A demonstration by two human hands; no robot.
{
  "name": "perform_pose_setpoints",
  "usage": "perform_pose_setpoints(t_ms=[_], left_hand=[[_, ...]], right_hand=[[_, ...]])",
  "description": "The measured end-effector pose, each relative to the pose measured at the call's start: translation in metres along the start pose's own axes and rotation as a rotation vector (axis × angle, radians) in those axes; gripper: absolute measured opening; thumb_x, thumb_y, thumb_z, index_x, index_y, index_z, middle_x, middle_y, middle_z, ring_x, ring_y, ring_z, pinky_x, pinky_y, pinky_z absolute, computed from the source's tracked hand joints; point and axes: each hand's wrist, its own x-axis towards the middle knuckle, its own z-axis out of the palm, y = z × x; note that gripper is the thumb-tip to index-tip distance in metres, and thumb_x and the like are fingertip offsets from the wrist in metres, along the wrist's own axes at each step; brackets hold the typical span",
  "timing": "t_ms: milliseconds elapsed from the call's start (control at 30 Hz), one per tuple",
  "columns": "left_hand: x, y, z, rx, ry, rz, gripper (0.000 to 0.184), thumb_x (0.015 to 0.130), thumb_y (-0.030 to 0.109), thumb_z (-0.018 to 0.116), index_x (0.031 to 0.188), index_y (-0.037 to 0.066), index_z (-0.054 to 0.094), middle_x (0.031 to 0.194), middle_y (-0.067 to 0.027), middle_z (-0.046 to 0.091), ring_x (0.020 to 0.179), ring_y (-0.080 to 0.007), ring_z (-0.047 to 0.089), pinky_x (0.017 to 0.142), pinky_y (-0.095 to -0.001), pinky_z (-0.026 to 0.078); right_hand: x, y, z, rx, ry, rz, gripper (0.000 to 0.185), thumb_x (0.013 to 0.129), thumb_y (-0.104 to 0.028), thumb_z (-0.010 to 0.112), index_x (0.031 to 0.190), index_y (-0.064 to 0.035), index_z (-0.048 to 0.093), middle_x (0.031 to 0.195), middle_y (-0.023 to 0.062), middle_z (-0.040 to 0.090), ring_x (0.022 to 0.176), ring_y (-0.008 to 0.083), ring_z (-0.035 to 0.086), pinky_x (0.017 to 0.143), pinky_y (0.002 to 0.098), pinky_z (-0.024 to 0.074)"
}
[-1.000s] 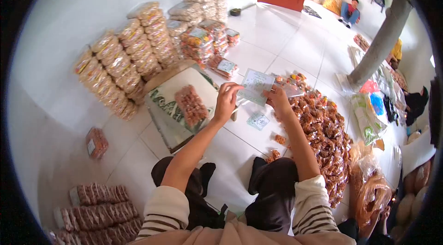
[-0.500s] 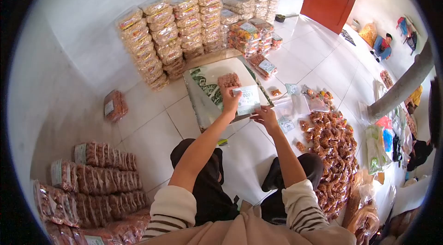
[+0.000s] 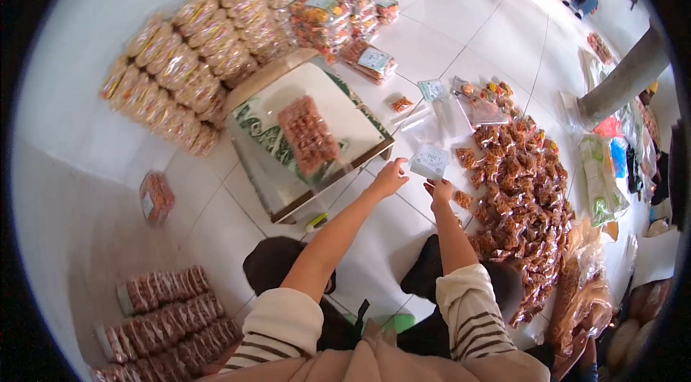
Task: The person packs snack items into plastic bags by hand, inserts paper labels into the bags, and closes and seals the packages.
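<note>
My right hand (image 3: 440, 193) has its fingertips closed at the lower edge of a printed paper label (image 3: 430, 159), above or against the floor beside clear plastic bags (image 3: 443, 121); I cannot tell whether another label lies beneath. Just left of the label, my left hand (image 3: 391, 177) is open, fingers reaching toward it and holding nothing. A pack of reddish-brown snacks (image 3: 308, 135) lies on the low box (image 3: 353, 130) with a white and green patterned top, apart from both hands. Another label (image 3: 432, 90) lies beyond the plastic bags.
Small bagged brown snacks (image 3: 518, 209) form a large heap at right. Tall stacks of packed snacks (image 3: 173, 58) stand by the wall; rows of reddish packs (image 3: 165, 317) are at lower left. A green cutter (image 3: 317, 222) lies by the box. A grey post (image 3: 622, 83) rises at right.
Both hands have moved right, off the box, with the label. My left hand has let go of the label and snack pack, which now lies on the box. The view has shifted.
</note>
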Motion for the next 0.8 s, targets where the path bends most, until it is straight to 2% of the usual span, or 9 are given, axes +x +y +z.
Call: perform_pose_setpoints(t_ms=[67, 200, 267, 333, 400, 467, 667, 733, 800], left_hand=[[0.024, -0.012, 0.028, -0.057, -0.040, -0.072, 0.054, 0.073, 0.011, 0.062, 0.120, 0.008, 0.036, 0.097, -0.0143, 0.052, 0.080, -0.0215, 0.056, 0.071, -0.0320, 0.047], [0.052, -0.054, 0.073, -0.099, 0.168, -0.003, 0.053, 0.074, 0.007, 0.059, 0.120, 0.002, 0.033, 0.104, -0.0217, 0.045, 0.099, -0.0357, 0.044, 0.084, -0.0399, 0.038], [0.065, -0.069, 0.085, -0.011, 0.225, -0.102, 0.055, 0.072, 0.006, 0.060, 0.120, 0.002, 0.032, 0.105, -0.0225, 0.044, 0.098, -0.0359, 0.044, 0.085, -0.0400, 0.037], [0.068, -0.073, 0.092, 0.001, 0.199, -0.139, 0.056, 0.071, 0.006, 0.061, 0.119, 0.002, 0.032, 0.105, -0.0217, 0.043, 0.097, -0.0355, 0.044, 0.084, -0.0404, 0.037], [0.070, -0.073, 0.101, 0.017, 0.184, -0.169, 0.057, 0.070, 0.006, 0.062, 0.118, 0.002, 0.033, 0.106, -0.0209, 0.043, 0.097, -0.0350, 0.043, 0.083, -0.0408, 0.037], [0.069, -0.072, 0.115, 0.340, 0.281, -0.036, 0.057, 0.068, 0.011, 0.067, 0.115, 0.005, 0.035, 0.107, -0.0170, 0.040, 0.098, -0.0320, 0.041, 0.079, -0.0423, 0.039], [0.081, -0.043, 0.120, 0.382, 0.245, -0.378, 0.066, 0.062, 0.019, 0.074, 0.115, 0.011, 0.036, 0.111, -0.0142, 0.037, 0.101, -0.0325, 0.038, 0.079, -0.0439, 0.038], [0.076, -0.044, 0.117, 0.382, 0.214, -0.364, 0.066, 0.061, 0.020, 0.074, 0.115, 0.012, 0.037, 0.110, -0.0138, 0.037, 0.101, -0.0322, 0.038, 0.079, -0.0438, 0.038], [0.071, -0.044, 0.115, 0.393, 0.190, -0.344, 0.067, 0.060, 0.020, 0.075, 0.115, 0.013, 0.037, 0.109, -0.0133, 0.037, 0.102, -0.0319, 0.038, 0.079, -0.0437, 0.039]], right_hand=[[0.033, 0.003, 0.002, 0.020, -0.021, 0.010, 0.027, 0.080, -0.001, 0.044, 0.105, 0.0082, 0.040, 0.089, 0.0201, 0.059, 0.068, 0.0273, 0.062, 0.060, 0.0298, 0.0533], [0.078, 0.019, 0.025, -0.085, -0.463, -0.044, 0.029, 0.083, -0.009, 0.049, 0.108, 0.0054, 0.044, 0.094, 0.0141, 0.060, 0.074, 0.0188, 0.061, 0.058, 0.0267, 0.0510], [0.091, 0.021, 0.024, -0.321, -0.433, -0.119, 0.024, 0.080, -0.008, 0.053, 0.103, 0.0003, 0.051, 0.092, 0.0127, 0.060, 0.083, 0.0222, 0.057, 0.067, 0.0329, 0.0486], [0.100, 0.027, 0.015, -1.000, -0.004, -0.910, 0.024, 0.075, -0.009, 0.059, 0.098, -0.0046, 0.056, 0.093, 0.0120, 0.056, 0.089, 0.0276, 0.051, 0.078, 0.0382, 0.0422], [0.102, 0.025, 0.005, -1.156, 0.247, -0.696, 0.046, 0.067, -0.016, 0.068, 0.108, -0.0089, 0.049, 0.109, 0.0112, 0.043, 0.102, 0.0312, 0.039, 0.083, 0.0435, 0.0352], [0.109, 0.026, -0.004, -1.182, 0.325, -0.698, 0.055, 0.063, -0.020, 0.071, 0.111, -0.0106, 0.046, 0.109, 0.0108, 0.042, 0.103, 0.0320, 0.037, 0.082, 0.0451, 0.0345], [0.111, 0.026, -0.023, -1.115, 0.130, -0.517, 0.048, 0.059, -0.016, 0.074, 0.097, -0.0079, 0.048, 0.101, 0.0109, 0.044, 0.099, 0.0319, 0.039, 0.081, 0.0437, 0.0344], [0.105, 0.034, -0.027, -1.136, 0.214, -0.662, 0.040, 0.060, -0.010, 0.073, 0.091, -0.0049, 0.047, 0.091, 0.0121, 0.049, 0.089, 0.0291, 0.047, 0.075, 0.0397, 0.0385], [0.096, 0.035, -0.029, -0.785, 0.046, -0.463, 0.032, 0.064, -0.005, 0.069, 0.087, -0.0017, 0.047, 0.080, 0.0138, 0.053, 0.075, 0.0273, 0.053, 0.065, 0.0358, 0.0418]])
